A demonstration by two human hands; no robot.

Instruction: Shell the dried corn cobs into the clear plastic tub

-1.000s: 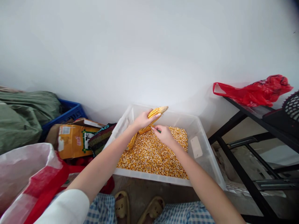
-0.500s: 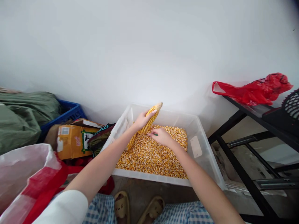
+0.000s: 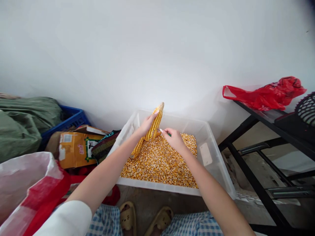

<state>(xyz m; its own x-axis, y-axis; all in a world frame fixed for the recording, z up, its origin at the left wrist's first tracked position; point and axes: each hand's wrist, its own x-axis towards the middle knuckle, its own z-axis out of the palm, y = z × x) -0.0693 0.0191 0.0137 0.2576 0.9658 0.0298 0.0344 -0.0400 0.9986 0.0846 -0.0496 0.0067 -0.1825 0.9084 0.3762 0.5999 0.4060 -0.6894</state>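
Note:
My left hand (image 3: pixel 146 124) is closed round a yellow ear of corn (image 3: pixel 155 126), held tilted with its pale end up over a clear plastic bin (image 3: pixel 216 170). To the right of that ear, my right hand (image 3: pixel 173 137) grips a small green-handled tool (image 3: pixel 168 134), its thin metal tip pointing at the corn. Most of the tool is hidden by my fingers. Loose corn kernels (image 3: pixel 159 164) cover the floor of the bin. Another ear of corn (image 3: pixel 137 149) lies on them at the left, below my left hand.
Left of the bin are a torn orange carton (image 3: pixel 73 149), a mesh bag (image 3: pixel 104 147), a blue crate (image 3: pixel 71 119) and a red-and-white sack (image 3: pixel 36 190). A black metal frame (image 3: pixel 251 164) stands at the right, with a red plastic bag (image 3: pixel 268 95) on top. A white wall rises behind.
My left hand has turned the ear more upright and shifted it slightly left. My right hand has risen a little and drawn away from the kernels, so the tool shows more.

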